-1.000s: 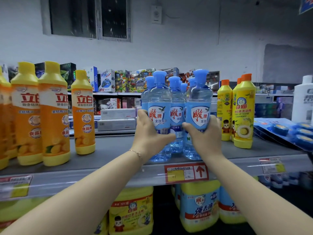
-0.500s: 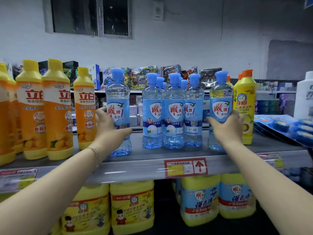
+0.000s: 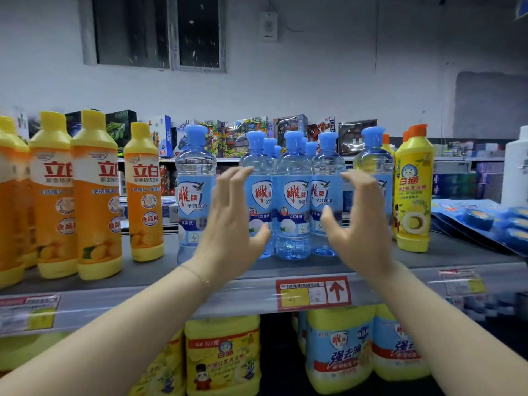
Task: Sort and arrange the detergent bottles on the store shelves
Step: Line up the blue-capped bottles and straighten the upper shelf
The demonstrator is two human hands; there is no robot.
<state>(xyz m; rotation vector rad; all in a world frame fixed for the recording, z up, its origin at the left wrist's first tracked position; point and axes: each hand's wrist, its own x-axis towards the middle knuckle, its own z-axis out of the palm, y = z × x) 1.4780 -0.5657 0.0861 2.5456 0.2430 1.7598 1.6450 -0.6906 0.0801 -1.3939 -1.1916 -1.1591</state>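
STORE AISLE: A person's left hand (image 3: 231, 224) and right hand (image 3: 360, 224) hover before the upper shelf (image 3: 428, 261). Each grip is open, fingers spread and loosely bent, holding nothing. Five blue-capped clear bottles (image 3: 293, 201) stand upright in the front row of that shelf. One is apart at the left, three are shoulder to shoulder in the middle, and one at the right is partly hidden by the right hand. At least four more blue caps show behind the middle three. The labels read "雕牌", "全效加浓" and "1次冲洗".

To the left stand four orange bottles (image 3: 95, 195) with yellow caps, marked "立白" and "食品用". To the right is a yellow bottle (image 3: 413, 192) with an orange cap, marked "白猫", and two more orange caps show behind it. A white bottle (image 3: 516, 172) is cut off by the right edge; its writing is too blurred to read.

A red price tag (image 3: 313, 292) on the shelf lip bears an upward arrow. On the shelf below, a yellow jug (image 3: 223, 355) reads "白猫", and two blue-labelled jugs (image 3: 340, 355) read "强去油".
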